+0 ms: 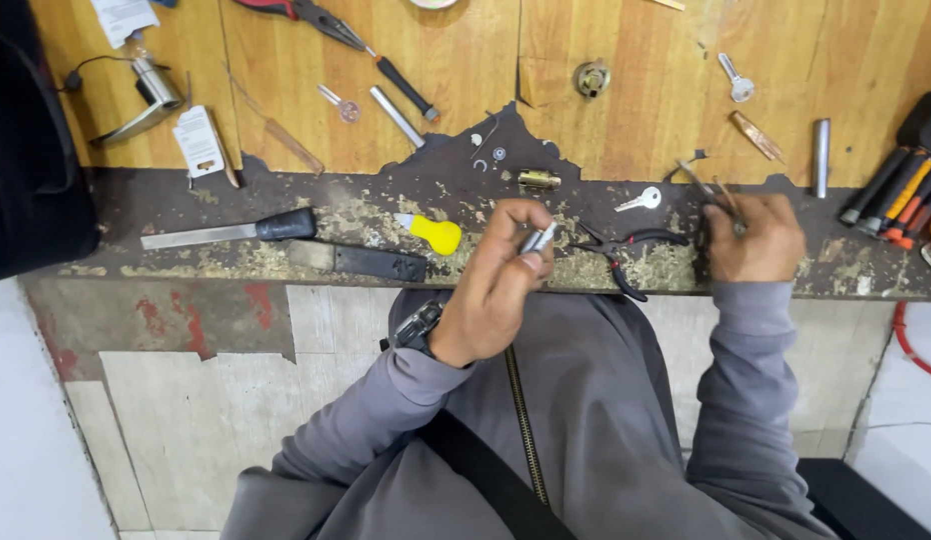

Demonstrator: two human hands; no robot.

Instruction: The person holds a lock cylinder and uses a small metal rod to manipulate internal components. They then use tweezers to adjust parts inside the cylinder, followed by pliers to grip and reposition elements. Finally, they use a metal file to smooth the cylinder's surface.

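Left hand (496, 285) raised above worn tabletop (286, 190) edge, fingers pinched on small metal cylinder (538, 238). Right hand (754, 238) rests on tabletop, fingers closed on thin metal tweezers (714, 192). Cylinder likely rigid, light, slippery; grip along sides. Black pliers (626, 250) lie between both hands.

**Workbench and Surroundings**

The wooden workbench (626, 110) has an orange-brown varnished top. Its front strip (186, 195) is worn bare, dark and flaking. Below the edge, a front panel (186, 400) carries pale, peeling sheet covering with red paint traces (256, 300). A white surface (26, 440) adjoins at lower left. Lighting is even, without hard shadows.
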